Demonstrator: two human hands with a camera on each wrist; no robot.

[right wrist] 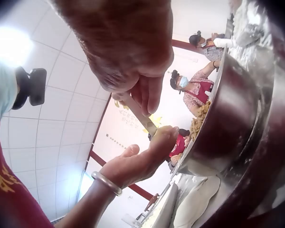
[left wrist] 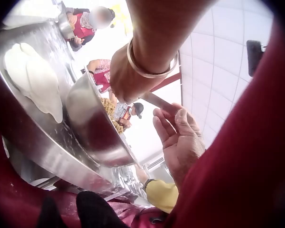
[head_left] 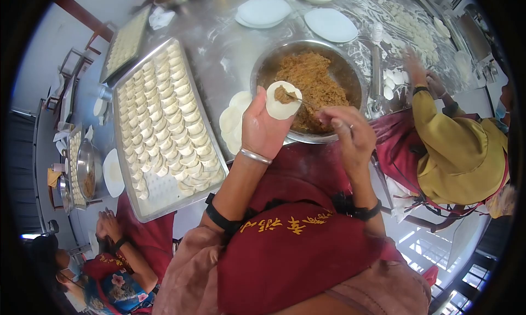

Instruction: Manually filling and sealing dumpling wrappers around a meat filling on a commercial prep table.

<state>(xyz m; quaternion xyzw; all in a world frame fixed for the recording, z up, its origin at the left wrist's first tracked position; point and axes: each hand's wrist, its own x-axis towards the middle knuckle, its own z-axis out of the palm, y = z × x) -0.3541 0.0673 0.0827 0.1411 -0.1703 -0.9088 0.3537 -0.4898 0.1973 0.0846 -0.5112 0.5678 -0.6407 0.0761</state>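
Wrapper [head_left: 291, 109] on left hand [head_left: 265, 129]; more wrappers [head_left: 230, 122] between bowl [head_left: 266, 67] and tray [head_left: 159, 193].

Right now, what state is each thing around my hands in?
Dough wrapper: open, unfolded, filling on it
Metal bowl: partly full of filling
Spreader: held, tip at the wrapper's filling
Dumplings: folded, in rows
Tray: mostly covered, bare patch at near end
Loose wrappers: flat, overlapping
Left hand: holds dough wrapper
Right hand: grips spreader
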